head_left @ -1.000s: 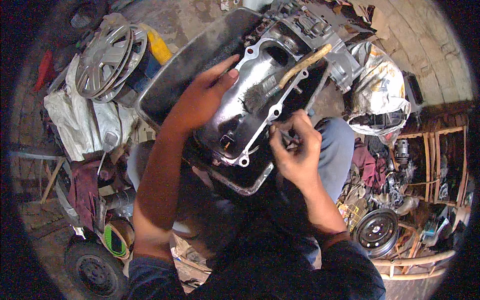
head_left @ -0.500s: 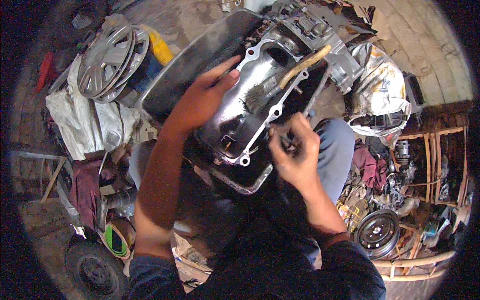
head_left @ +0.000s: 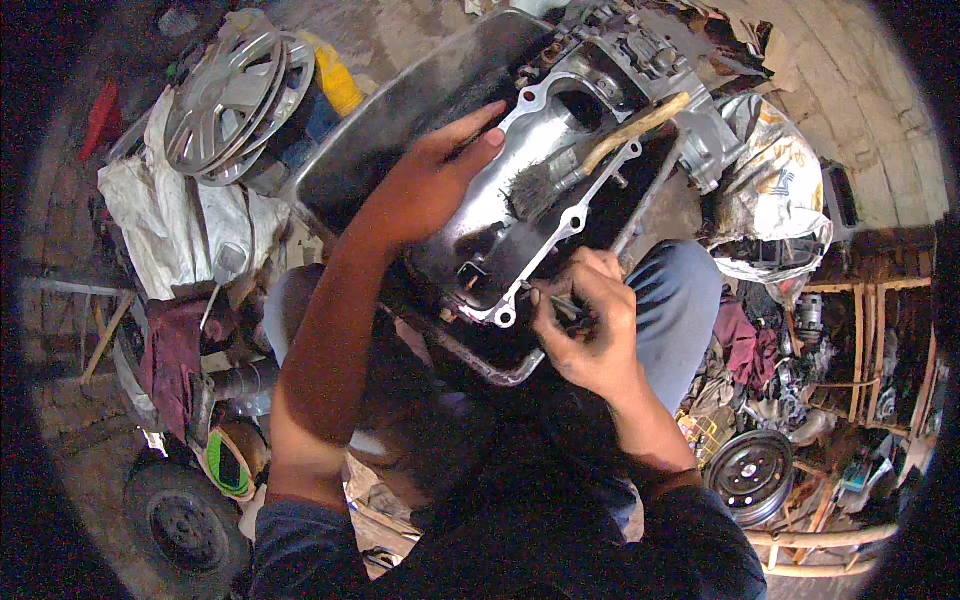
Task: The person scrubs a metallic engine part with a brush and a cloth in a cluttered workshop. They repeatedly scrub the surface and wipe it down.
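A shiny metal engine or gearbox housing [head_left: 520, 157] lies tilted in a dark metal basin [head_left: 340, 175], its open hollow facing up. My left hand [head_left: 440, 180] rests along the housing's left rim, fingers stretched out. My right hand [head_left: 595, 315] is closed in a pinch at the near right flange, close to the corner bolt hole. Something small and thin shows at those fingertips, too hidden to name. Inside the hollow lies a brush [head_left: 632, 130] with a pale wooden handle. Its dark bristles touch the metal and the handle crosses the right flange.
Silver wheel covers [head_left: 225, 100] and a white sack [head_left: 165, 225] stand at the left. Another white sack [head_left: 770, 180] sits at the right, beyond my knee. A tyre [head_left: 185, 530] lies near left. At the right are a black wheel rim [head_left: 750, 475], metal parts and a wooden rack [head_left: 870, 350].
My right hand has slid along the flange toward its near corner, still pinched. The left hand keeps its place on the housing. The whole view has shifted slightly.
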The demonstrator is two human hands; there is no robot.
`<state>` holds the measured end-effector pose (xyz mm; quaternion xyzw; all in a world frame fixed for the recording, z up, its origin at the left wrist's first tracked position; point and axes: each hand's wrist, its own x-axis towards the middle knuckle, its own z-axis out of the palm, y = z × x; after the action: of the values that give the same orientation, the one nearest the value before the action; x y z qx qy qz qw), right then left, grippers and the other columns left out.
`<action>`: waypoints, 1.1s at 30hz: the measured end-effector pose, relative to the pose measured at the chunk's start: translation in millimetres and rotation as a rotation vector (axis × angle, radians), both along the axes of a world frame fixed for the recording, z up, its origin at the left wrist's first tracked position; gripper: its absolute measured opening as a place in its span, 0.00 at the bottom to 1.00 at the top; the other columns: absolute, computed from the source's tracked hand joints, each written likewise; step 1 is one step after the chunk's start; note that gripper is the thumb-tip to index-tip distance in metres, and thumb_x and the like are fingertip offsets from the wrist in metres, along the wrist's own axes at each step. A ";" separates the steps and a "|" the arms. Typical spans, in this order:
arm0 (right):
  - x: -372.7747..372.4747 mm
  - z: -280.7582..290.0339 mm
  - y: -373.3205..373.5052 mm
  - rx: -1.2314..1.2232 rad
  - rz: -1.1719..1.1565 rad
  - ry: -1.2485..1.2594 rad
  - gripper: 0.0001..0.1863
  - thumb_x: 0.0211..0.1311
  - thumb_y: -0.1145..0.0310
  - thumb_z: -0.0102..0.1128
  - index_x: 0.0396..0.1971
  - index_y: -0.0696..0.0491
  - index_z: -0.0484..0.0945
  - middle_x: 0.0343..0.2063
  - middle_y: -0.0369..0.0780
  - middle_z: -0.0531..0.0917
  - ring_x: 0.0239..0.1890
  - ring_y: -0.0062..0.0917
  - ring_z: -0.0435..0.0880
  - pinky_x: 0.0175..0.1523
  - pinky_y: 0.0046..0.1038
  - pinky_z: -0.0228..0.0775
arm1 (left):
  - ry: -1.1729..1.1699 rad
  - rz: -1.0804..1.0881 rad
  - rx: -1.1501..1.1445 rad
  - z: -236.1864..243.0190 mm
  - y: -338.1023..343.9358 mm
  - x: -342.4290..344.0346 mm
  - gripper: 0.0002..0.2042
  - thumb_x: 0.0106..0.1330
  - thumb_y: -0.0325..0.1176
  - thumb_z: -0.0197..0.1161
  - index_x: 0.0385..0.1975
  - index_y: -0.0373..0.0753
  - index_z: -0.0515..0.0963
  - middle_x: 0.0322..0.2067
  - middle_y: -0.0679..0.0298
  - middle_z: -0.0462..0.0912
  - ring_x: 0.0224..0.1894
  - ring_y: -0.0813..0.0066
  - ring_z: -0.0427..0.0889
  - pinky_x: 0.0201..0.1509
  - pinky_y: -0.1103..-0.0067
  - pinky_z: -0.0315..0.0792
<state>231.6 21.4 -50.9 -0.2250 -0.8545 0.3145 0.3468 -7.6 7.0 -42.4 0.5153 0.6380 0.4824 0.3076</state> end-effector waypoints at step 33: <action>1.7 8.7 5.3 -0.156 0.082 -0.029 0.06 0.45 0.79 0.71 0.25 0.56 0.83 0.21 0.38 0.79 0.27 0.30 0.75 0.43 0.32 0.63 | -0.015 0.005 -0.024 -5.9 2.5 -4.2 0.27 0.77 0.48 0.58 0.69 0.38 0.72 0.65 0.48 0.76 0.70 0.62 0.72 0.74 0.72 0.61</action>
<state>233.3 26.6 -42.2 -0.2207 -0.8409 0.3907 0.3026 -11.8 9.5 -48.3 0.5062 0.6428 0.4793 0.3175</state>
